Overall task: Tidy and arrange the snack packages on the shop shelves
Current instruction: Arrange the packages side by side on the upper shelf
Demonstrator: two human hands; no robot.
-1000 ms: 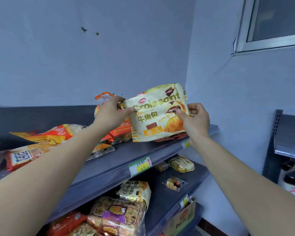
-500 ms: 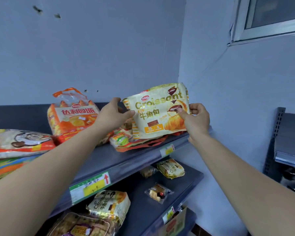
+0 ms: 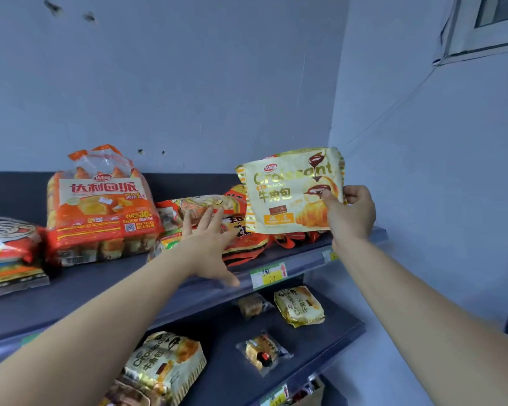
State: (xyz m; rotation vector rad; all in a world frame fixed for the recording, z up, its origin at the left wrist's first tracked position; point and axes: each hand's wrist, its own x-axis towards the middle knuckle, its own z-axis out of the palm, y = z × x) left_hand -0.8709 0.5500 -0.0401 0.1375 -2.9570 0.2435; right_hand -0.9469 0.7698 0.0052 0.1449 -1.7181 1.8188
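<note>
Pale-gold foil marks the croissant packet [image 3: 285, 194], which the right hand [image 3: 349, 213] pinches by its right edge, thumb on the printed face and the other fingers curled behind. The packet stands upright in the air over the right end of the top shelf [image 3: 100, 288], its lower edge just above a slumped heap of orange and red packets [image 3: 247, 244]. The left hand [image 3: 211, 244] holds nothing. Its fingers [image 3: 206, 215] are straight and spread, reaching at the heap's left side, though it is hard to tell whether they touch a wrapper. The step in hand looks like making room for the croissant packet. The next move probably calls for the left hand to press or push the heap toward the big orange pie bag [image 3: 100, 206], and then for the right hand to set the packet down face-front, clear of the shelf's lip.
</note>
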